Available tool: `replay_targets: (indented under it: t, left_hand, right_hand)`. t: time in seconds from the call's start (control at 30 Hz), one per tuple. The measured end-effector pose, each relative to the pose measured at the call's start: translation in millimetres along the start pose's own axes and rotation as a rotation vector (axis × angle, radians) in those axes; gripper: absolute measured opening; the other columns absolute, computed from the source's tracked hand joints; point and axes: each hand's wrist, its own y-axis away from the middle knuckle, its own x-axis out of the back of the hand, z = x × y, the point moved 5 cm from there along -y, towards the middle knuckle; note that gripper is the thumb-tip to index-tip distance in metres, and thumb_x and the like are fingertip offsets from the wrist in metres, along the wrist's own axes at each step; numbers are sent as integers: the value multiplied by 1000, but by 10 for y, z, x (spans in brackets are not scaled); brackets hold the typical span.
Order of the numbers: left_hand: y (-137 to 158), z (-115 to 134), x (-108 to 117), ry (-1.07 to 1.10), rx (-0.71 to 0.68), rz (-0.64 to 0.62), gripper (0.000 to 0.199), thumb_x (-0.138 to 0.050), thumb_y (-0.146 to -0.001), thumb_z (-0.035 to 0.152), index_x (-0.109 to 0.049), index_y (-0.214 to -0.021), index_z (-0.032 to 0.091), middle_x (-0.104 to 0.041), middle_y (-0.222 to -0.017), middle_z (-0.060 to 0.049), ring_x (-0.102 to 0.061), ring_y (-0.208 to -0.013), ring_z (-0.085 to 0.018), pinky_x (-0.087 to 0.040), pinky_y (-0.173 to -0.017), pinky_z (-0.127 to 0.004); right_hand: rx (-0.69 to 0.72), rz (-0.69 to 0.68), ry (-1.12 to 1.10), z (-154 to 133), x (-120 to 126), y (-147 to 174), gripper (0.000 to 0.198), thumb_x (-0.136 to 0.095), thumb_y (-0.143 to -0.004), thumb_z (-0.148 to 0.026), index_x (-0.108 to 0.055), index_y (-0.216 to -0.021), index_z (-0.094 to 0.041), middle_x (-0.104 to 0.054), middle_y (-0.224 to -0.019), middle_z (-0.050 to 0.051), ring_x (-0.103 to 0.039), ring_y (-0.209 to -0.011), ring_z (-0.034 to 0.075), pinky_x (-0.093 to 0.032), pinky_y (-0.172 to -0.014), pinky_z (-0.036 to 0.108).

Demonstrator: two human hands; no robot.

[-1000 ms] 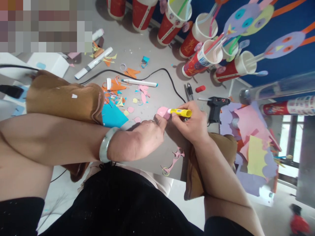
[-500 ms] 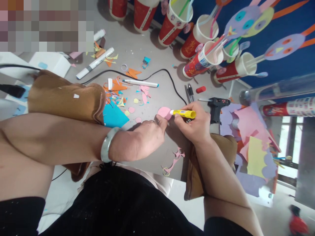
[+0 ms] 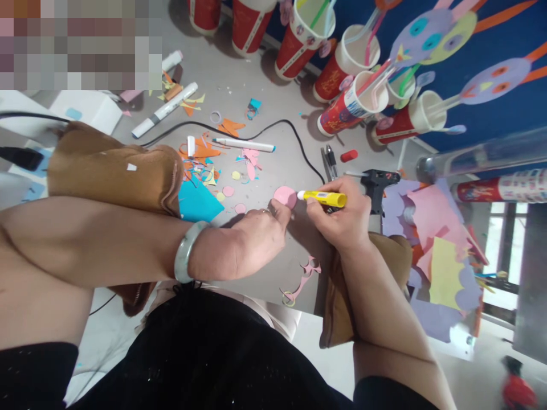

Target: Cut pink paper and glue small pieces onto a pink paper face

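Touching the pink disc (image 3: 285, 196), left fingers (image 3: 280, 214) curl, grip unclear—right fingers (image 3: 317, 215) clasp a yellow stick (image 3: 328, 198) beside the disc's edge.

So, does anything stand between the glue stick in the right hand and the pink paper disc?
Nothing visible does. The right hand holds the yellow glue stick with its tip at the pink paper disc's edge; contact is unclear. The left hand is at the disc's lower edge, outside that gap.

paper disc (image 3: 285, 196) on table (image 3: 286, 156) | glue gun (image 3: 378, 187) right | cups (image 3: 294, 60) behind
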Motion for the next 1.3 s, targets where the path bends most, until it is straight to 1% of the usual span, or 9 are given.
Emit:
replay_targets:
  t: [0.1, 0.2, 0.3, 0.43, 0.67, 0.83, 1.03, 1.23, 1.3]
  left_hand:
    - [11, 3, -13, 23, 2, 18, 67, -38, -97, 5, -33, -162, -9, -46, -157, -39, -77, -87, -28, -59, -61, -36]
    - [29, 16, -29, 51, -11, 37, 63, -39, -98, 7, -38, -159, -10, -47, -157, -39, -77, -97, -32, -61, -68, -37]
    - [29, 11, -12, 93, -19, 43, 65, -41, -97, 6, -36, -160, -10, -46, -156, -41, -76, -104, -35, -62, -69, -38]
    - [15, -2, -4, 83, -24, -30, 66, -36, -97, 3, -33, -161, -11, -47, -155, -41, -77, -90, -31, -62, -64, -39]
    - [21, -3, 8, 145, -23, -14, 64, -37, -98, 4, -38, -160, -8, -44, -158, -40, -75, -107, -36, -63, -74, -40]
    - [15, -12, 9, 109, -7, -47, 68, -35, -96, 2, -29, -163, -9, -44, -157, -41, -77, -97, -32, -62, -68, -40]
    - [29, 3, 19, 36, -35, -8, 64, -37, -98, 6, -39, -160, -7, -48, -157, -38, -77, -100, -33, -60, -69, -38]
    - [10, -15, 14, 35, -12, -42, 61, -47, -99, 9, -44, -159, -2, -55, -150, -37, -77, -89, -29, -58, -65, -36]
    - [7, -6, 4, -22, -23, -33, 62, -45, -100, 11, -40, -160, -4, -54, -151, -36, -76, -90, -28, -58, -66, -36]
  right_hand:
    - [48, -73, -44, -60, -24, 0, 14, -66, -81, -34, -54, -82, -27, -64, -64, -3, -55, -50, 16, -44, -52, 31]
    - [73, -154, -47, -84, -87, 6, 12, -64, -84, -34, -55, -82, -26, -64, -64, -3, -57, -51, 15, -44, -53, 30]
    - [20, -113, 0, -31, -80, -2, 13, -65, -83, -34, -55, -83, -27, -62, -61, -3, -57, -51, 16, -44, -54, 30]
    - [-18, -29, 8, -12, -9, -9, 15, -66, -80, -35, -53, -80, -27, -63, -61, -2, -54, -49, 16, -43, -51, 32]
    - [17, -139, 23, -54, -79, 8, 12, -65, -82, -34, -55, -81, -26, -63, -62, -2, -55, -51, 16, -45, -55, 31]
    - [-45, -45, 20, 5, -32, 10, 13, -65, -81, -35, -55, -82, -27, -65, -64, -1, -56, -52, 17, -44, -54, 33]
    - [0, -170, -50, -41, -103, 1, 13, -66, -83, -34, -56, -82, -26, -63, -63, -3, -56, -53, 16, -44, -56, 31]
    - [-63, 7, -152, 10, -48, -20, 15, -71, -84, -34, -58, -85, -26, -65, -67, -2, -56, -55, 16, -47, -56, 32]
    - [-56, -3, -204, -15, -62, -15, 15, -71, -85, -36, -61, -88, -25, -67, -71, -2, -57, -58, 16, -48, -58, 31]
